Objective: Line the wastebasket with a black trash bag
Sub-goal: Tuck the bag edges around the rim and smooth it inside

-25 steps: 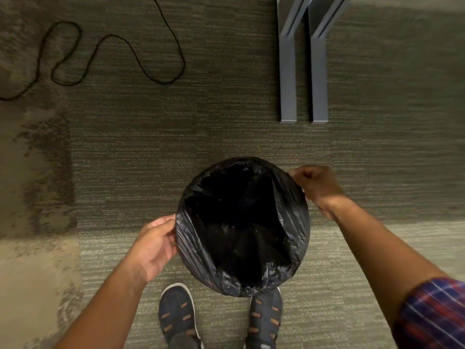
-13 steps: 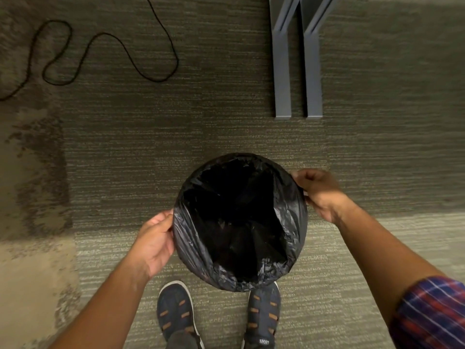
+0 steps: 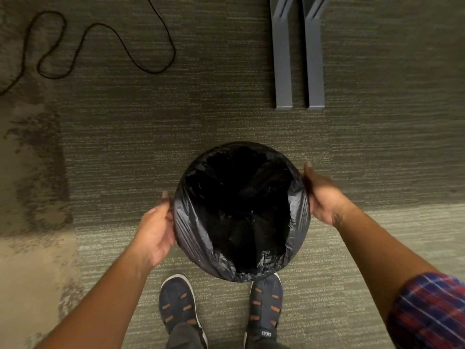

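1. The wastebasket [image 3: 201, 250] stands on the carpet [image 3: 151, 147] just in front of your shoes [image 3: 179, 304], and the black trash bag [image 3: 241, 212] is already inside it, with its mouth folded over the rim all the way around, as far as can be seen.
2. Your left hand [image 3: 154, 229] lies against the left side of the wastebasket, palm toward the bag, fingers loosely spread and not pinching any film. Your right hand [image 3: 323, 195] cups the right side of the rim in the same manner. I cannot tell if the fingertips behind the rim hold the plastic.
3. The step in hand appears to be the seating of the folded edge. Slide both palms down the outside wall together, so that the overhang is pulled even on the two sides.
4. Look at the near side of the rim, toward your shoes: the film there is crumpled and bunched. Smooth this part last, drawing the slack downward.
5. Press lightly. The film is thin and may tear if you pull it hard over the rim.
6. Keep the wastebasket steady between both hands; it looks light and could tip toward your feet.
7. The cable [image 3: 105, 44] and the grey table legs [image 3: 298, 54] lie well beyond the wastebasket and do not hinder you.
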Demonstrator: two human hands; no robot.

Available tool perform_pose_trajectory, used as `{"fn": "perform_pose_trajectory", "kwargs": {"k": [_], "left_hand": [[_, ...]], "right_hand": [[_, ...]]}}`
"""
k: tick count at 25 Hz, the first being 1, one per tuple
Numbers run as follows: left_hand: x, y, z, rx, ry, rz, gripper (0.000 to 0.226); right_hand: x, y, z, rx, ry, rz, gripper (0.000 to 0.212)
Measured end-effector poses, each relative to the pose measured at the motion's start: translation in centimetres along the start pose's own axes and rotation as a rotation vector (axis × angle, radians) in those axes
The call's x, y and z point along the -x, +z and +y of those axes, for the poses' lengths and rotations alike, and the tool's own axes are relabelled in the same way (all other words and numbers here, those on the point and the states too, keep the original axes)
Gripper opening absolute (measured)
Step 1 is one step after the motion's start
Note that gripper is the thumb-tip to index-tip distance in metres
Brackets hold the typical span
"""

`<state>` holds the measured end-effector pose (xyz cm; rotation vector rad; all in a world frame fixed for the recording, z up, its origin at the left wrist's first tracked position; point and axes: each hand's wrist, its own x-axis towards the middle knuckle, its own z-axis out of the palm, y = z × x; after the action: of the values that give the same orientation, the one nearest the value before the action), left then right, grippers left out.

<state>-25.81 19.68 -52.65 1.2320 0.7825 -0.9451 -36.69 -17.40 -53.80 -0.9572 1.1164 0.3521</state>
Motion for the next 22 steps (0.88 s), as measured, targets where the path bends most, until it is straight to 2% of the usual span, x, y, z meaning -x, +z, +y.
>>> {"fn": "perform_pose_trajectory", "kwargs": {"k": [2,5,7,11,13,14,15,16,17,18,19,20,21,22], "left_hand": [[0.9,-1.2,-0.7,-0.015,-0.041,-0.098,0.045],[1.6,-2.7,-2.7,0.047,-0.005,-0.130,0.041],[1.1,-2.7,-3.6,0.092,0.004,-0.090,0.036],[0.5,-1.7,-3.3,0.086,0.032,0.011,0.031],[1.2,-0.9,-2.9,-0.018,0.083,0.126,0.030],[1.8,-0.6,-3.0,-0.161,0.141,0.262,0.031],[2.7,-0.5,-3.1,-0.327,0.229,0.437,0.031],[4.0,-0.1,-3.3,-0.451,0.335,0.582,0.032],[5.2,0.5,-3.8,-0.526,0.416,0.657,0.037],[6.4,1.2,-4.4,-0.571,0.445,0.661,0.046],[7.3,2.1,-5.1,-0.603,0.425,0.616,0.056],[7.8,3.0,-5.7,-0.639,0.381,0.556,0.063],[8.1,3.7,-6.3,-0.675,0.355,0.508,0.061],[8.0,4.2,-6.6,-0.696,0.351,0.482,0.049]], "right_hand": [[1.4,-1.0,1.7,-0.078,0.025,-0.061,0.058],[2.9,-1.2,4.9,-0.085,-0.001,-0.020,0.038],[3.0,0.0,5.9,-0.124,-0.008,0.063,0.028],[3.0,2.2,5.4,-0.162,-0.026,0.279,0.022],[4.3,2.5,4.4,0.113,-0.209,0.544,0.028],[5.3,2.4,4.0,0.353,-0.412,0.735,0.030],[6.5,2.7,3.6,0.604,-0.691,0.838,0.030],[7.7,3.7,3.2,0.850,-0.973,0.798,0.027],[8.6,5.1,3.1,1.084,-1.180,0.610,0.024],[9.2,6.8,3.2,1.322,-1.266,0.351,0.023],[9.2,8.4,3.6,1.570,-1.222,0.105,0.027],[8.9,9.9,4.0,1.809,-1.064,-0.082,0.035],[8.3,10.7,4.5,2.019,-0.847,-0.197,0.047],[7.5,10.9,4.7,2.191,-0.605,-0.239,0.061]]}}
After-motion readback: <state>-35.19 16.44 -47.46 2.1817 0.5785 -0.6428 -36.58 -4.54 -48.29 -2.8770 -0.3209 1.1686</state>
